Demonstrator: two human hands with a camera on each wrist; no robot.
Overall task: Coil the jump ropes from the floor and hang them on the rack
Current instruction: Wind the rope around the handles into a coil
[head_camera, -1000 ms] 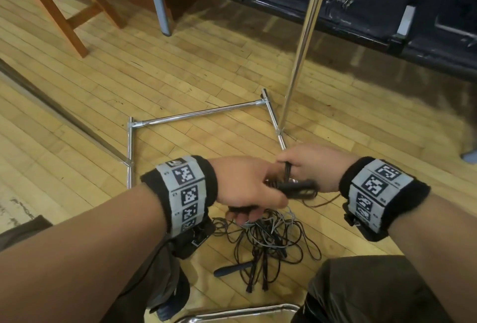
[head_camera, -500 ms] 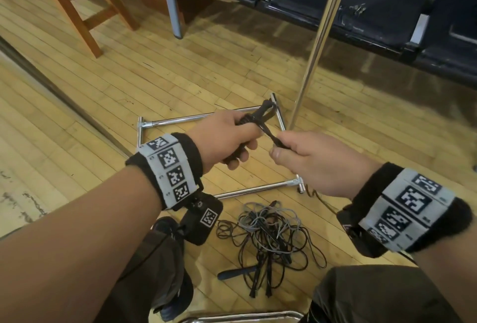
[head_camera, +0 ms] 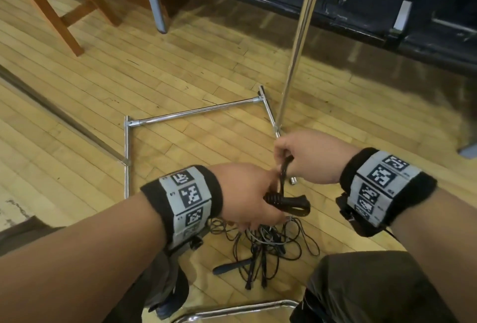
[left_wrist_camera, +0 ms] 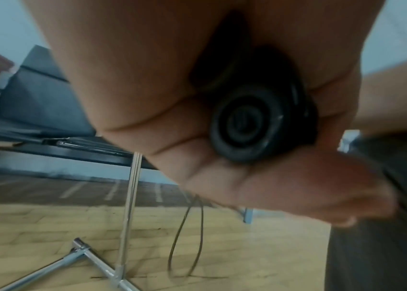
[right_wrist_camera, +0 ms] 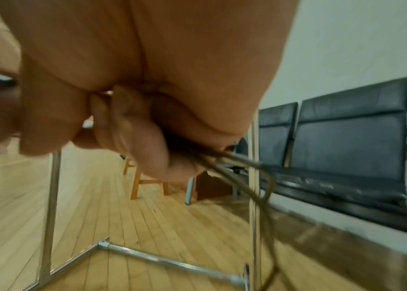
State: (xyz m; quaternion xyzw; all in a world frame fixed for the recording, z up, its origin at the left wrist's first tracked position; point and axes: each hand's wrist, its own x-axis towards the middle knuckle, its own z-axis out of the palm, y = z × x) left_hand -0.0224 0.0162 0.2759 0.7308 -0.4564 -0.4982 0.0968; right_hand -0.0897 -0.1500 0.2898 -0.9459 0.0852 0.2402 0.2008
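Both hands have dropped back over the floor tangle point(head_camera: 268, 247); left hand point(head_camera: 247, 193) clamps the handles point(head_camera: 286, 202), right hand point(head_camera: 307, 157) pinches a rope loop point(head_camera: 284, 170) to coil.

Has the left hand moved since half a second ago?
Yes. The left hand has dropped toward the rope pile; it was up by the rack base's far bar, and now sits just above the pile.

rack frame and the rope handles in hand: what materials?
Shiny silver tube rack: looks like chromed or polished steel, given its mirror-like highlights and clamp joints. Black ribbed jump-rope handles gripped by the left hand: probably moulded plastic or rubber; matte, ridged, concentric rings on the end cap.
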